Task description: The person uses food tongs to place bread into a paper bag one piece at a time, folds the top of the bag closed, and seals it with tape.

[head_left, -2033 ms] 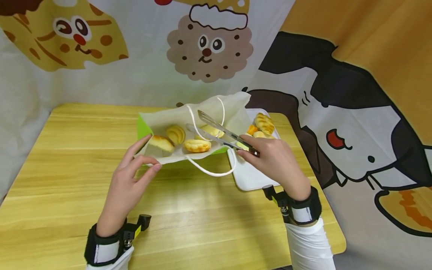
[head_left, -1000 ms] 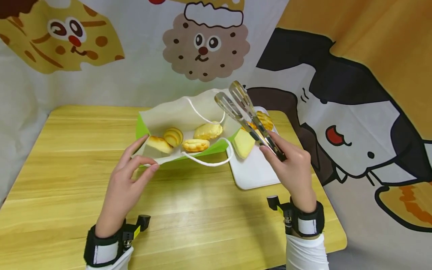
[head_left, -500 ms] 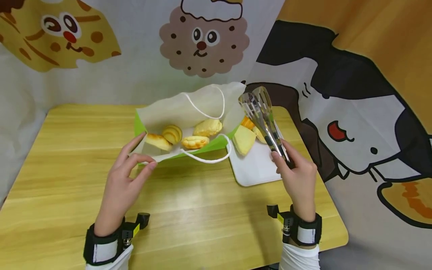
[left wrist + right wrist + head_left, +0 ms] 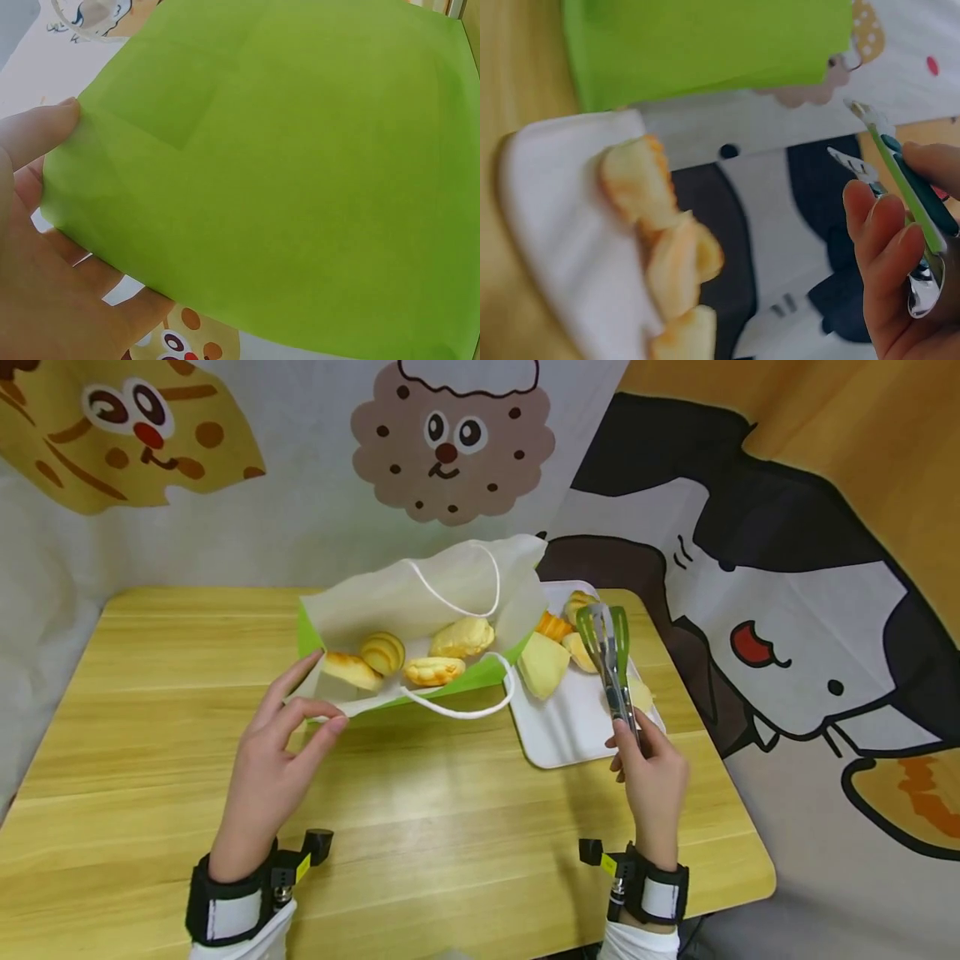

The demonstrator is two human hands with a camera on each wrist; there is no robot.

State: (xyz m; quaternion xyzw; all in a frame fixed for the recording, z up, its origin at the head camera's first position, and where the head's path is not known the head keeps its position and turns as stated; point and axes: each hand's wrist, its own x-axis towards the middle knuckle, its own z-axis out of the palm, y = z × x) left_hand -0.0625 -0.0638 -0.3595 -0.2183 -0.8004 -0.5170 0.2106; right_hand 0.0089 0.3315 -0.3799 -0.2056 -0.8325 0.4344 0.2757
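Right hand (image 4: 654,779) grips tongs (image 4: 617,692) partly hiding bread (image 4: 642,695); left hand (image 4: 276,760) pinches the green bag (image 4: 480,679).

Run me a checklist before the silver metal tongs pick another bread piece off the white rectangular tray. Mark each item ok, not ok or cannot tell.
1. Green paper bag with its white inside held by the left hand at its edge, mouth open: ok.
2. Silver metal tongs in the right hand: ok.
3. Tongs' tips apart, nothing between them: ok.
4. Pale yellow and orange bread pieces available on the white rectangular tray: ok.
5. Bag's inside free of handles: not ok, the rear white rope handle hangs against the inner wall.
6. Bag's base flat on the table: cannot tell, its underside is hidden.
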